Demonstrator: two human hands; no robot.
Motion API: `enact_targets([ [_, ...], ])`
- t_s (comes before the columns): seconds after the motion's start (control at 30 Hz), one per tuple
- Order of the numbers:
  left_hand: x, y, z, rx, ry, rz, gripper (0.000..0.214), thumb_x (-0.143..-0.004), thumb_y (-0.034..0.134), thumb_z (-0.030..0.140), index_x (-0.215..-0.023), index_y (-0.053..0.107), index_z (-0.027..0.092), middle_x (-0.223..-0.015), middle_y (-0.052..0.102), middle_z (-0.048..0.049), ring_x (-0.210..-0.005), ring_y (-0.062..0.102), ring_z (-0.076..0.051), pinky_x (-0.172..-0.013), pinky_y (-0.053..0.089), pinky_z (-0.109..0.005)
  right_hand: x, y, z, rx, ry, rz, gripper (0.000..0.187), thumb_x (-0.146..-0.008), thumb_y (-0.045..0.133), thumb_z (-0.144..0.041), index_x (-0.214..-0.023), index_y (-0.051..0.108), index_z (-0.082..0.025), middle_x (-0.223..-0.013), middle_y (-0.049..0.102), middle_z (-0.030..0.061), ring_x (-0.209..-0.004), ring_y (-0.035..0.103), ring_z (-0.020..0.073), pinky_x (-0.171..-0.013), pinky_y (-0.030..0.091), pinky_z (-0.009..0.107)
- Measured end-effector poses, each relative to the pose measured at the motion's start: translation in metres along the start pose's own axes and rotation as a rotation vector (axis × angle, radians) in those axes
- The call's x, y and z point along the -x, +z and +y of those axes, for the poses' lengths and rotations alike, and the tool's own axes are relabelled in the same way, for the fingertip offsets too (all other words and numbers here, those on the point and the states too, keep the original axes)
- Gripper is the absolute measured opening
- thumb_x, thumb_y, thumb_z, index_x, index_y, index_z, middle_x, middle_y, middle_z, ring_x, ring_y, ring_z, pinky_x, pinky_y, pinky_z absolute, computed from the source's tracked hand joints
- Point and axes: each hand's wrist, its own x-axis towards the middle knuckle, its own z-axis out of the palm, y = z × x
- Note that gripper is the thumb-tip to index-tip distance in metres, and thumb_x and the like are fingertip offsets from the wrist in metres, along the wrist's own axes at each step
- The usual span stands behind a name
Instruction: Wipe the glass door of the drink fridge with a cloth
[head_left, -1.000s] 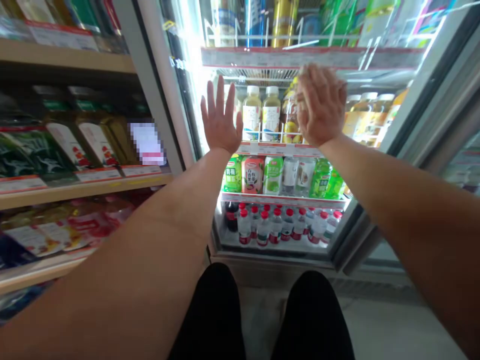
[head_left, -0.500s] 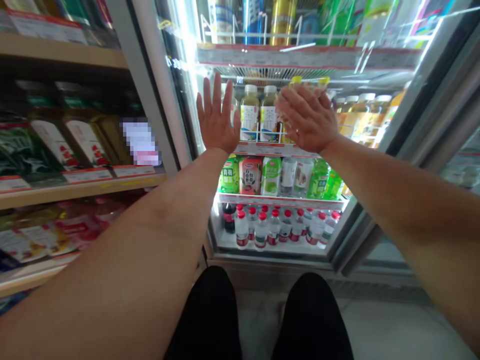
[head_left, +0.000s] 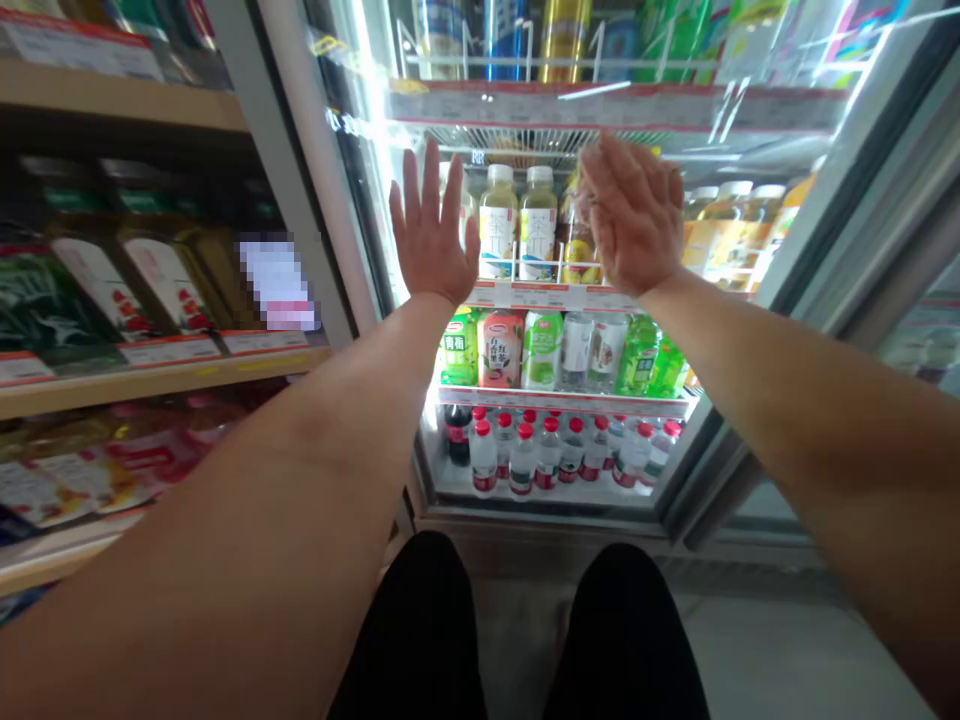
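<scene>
Both my arms reach out toward an open drinks fridge. My left hand [head_left: 431, 235] is raised flat with its fingers spread, holding nothing, just left of two pale green tea bottles [head_left: 517, 220] on the middle shelf. My right hand [head_left: 634, 215] is also open, fingers together and stretched out, in front of a yellow-labelled bottle [head_left: 577, 245] that it partly hides. Neither hand touches a bottle as far as I can see.
Below the hands runs a shelf of green and pink drinks [head_left: 525, 350], then red-capped water bottles [head_left: 555, 455]. Cans stand on the top shelf [head_left: 570, 35]. The fridge door [head_left: 840, 250] hangs open at the right. Wooden shelves of packets [head_left: 150, 290] fill the left. My knees [head_left: 525, 630] are below.
My right hand dipped and tilted leftward half a second ago, then rose back upright. My left hand has stayed raised, shifting slightly left.
</scene>
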Motion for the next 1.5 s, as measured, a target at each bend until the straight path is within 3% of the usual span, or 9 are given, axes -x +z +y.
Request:
enact_targets([
  [0.1,-0.0003,0.0001,0.0,0.019,0.001,-0.006,0.075,-0.097,0.027,0.061,-0.161,0.024,0.023,-0.166,0.008,0.0178,-0.149,-0.029,-0.006,-0.124,-0.024,-0.031,-0.0005,0.0031,0.0004,0.023,0.081,0.077,0.054,-0.106,0.021,-0.044,-0.156,0.037,-0.033,-0.164,0.032,-0.0059,-0.152,0.03,0.0244,-0.126,0.021,0.053],
  [0.27,-0.0016,0.0026,-0.0021,-0.075,-0.013,0.0,0.072,-0.097,0.028,0.055,-0.16,0.026,0.02,-0.167,0.003,0.017,-0.149,-0.026,-0.002,-0.125,-0.018,-0.03,0.0025,0.0014,0.0021,0.024,-0.175,-0.123,0.054,-0.105,0.026,-0.048,-0.157,0.033,-0.034,-0.166,0.026,-0.0081,-0.154,0.026,0.026,-0.126,0.02,0.056],
  [0.47,0.0001,0.0003,0.0011,-0.062,0.002,0.005,0.074,-0.096,0.022,0.06,-0.16,0.025,0.021,-0.166,0.017,0.0156,-0.143,-0.035,0.002,-0.124,-0.022,-0.03,0.0011,-0.001,-0.0021,0.037,0.073,0.053,0.058,-0.106,0.019,-0.049,-0.159,0.032,-0.031,-0.165,0.03,-0.0045,-0.153,0.029,0.0242,-0.126,0.022,0.053],
  [0.67,0.0005,-0.0011,0.0023,0.0,0.036,-0.001,0.082,-0.093,0.02,0.067,-0.159,0.026,0.019,-0.165,0.023,0.0139,-0.133,-0.046,0.004,-0.118,-0.032,-0.028,0.0013,-0.0007,0.0005,-0.023,-0.184,-0.194,0.053,-0.104,0.029,-0.051,-0.154,0.039,-0.035,-0.164,0.03,-0.0075,-0.153,0.028,0.0291,-0.123,0.022,0.061],
  [0.9,0.0003,-0.0017,0.0032,-0.014,-0.01,-0.002,0.077,-0.096,0.019,0.063,-0.16,0.027,0.02,-0.166,0.011,0.0162,-0.142,-0.036,0.0,-0.125,-0.022,-0.031,0.0058,-0.002,0.0019,-0.03,-0.127,-0.013,0.055,-0.107,0.023,-0.046,-0.158,0.034,-0.029,-0.164,0.035,-0.0007,-0.151,0.033,0.029,-0.125,0.02,0.058],
  [1.1,-0.0005,0.0008,-0.0012,0.025,-0.014,-0.008,0.075,-0.096,0.025,0.063,-0.161,0.025,0.027,-0.164,0.011,0.0213,-0.142,-0.037,-0.001,-0.126,-0.022,-0.03,0.0022,0.0026,0.0024,0.048,-0.174,-0.161,0.049,-0.106,0.026,-0.041,-0.154,0.039,-0.039,-0.164,0.032,-0.0091,-0.152,0.031,0.0265,-0.123,0.025,0.058],
  [1.27,0.0013,0.0002,-0.0014,-0.023,0.005,0.027,0.068,-0.099,0.028,0.057,-0.161,0.026,0.029,-0.166,0.011,0.0187,-0.149,-0.026,-0.008,-0.129,-0.014,-0.036,0.0007,0.0042,-0.0003,0.101,0.146,0.131,0.054,-0.106,0.022,-0.043,-0.155,0.041,-0.031,-0.162,0.037,-0.0026,-0.151,0.033,0.0265,-0.124,0.024,0.055],
  [1.4,0.0032,-0.0029,0.0008,-0.115,0.02,0.042,0.065,-0.101,0.031,0.05,-0.16,0.032,0.022,-0.168,0.01,0.0075,-0.156,-0.006,-0.016,-0.131,-0.003,-0.041,0.0018,0.003,-0.0017,-0.017,-0.098,-0.134,0.051,-0.103,0.032,-0.043,-0.153,0.042,-0.041,-0.16,0.041,-0.007,-0.151,0.034,0.0312,-0.121,0.027,0.063],
  [1.5,0.0032,-0.0042,0.0006,-0.066,0.038,0.069,0.063,-0.1,0.034,0.052,-0.158,0.035,0.026,-0.167,0.015,0.0081,-0.156,-0.005,-0.018,-0.131,-0.002,-0.043,0.0003,0.0046,-0.0029,-0.015,-0.022,-0.106,0.052,-0.104,0.029,-0.041,-0.155,0.038,-0.041,-0.161,0.039,-0.0046,-0.151,0.033,0.0321,-0.121,0.028,0.063],
])
